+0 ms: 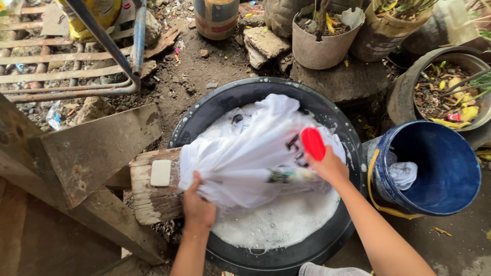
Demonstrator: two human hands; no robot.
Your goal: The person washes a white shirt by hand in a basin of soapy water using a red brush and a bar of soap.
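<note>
A wet white garment (245,153) is spread over a wooden washboard (153,194) that lies across a black basin (286,255) of soapy water. My left hand (197,207) presses the garment's near edge down on the board. Gripped in my right hand (327,166) is a red scrubbing brush (313,143), which rests on the cloth. A white bar of soap (160,173) lies on the board's left end.
A blue bucket (434,168) with a white cloth inside stands right of the basin. Plant pots (327,36) and stones line the back. A slanted wooden plank (87,153) and a metal frame (117,56) are at the left.
</note>
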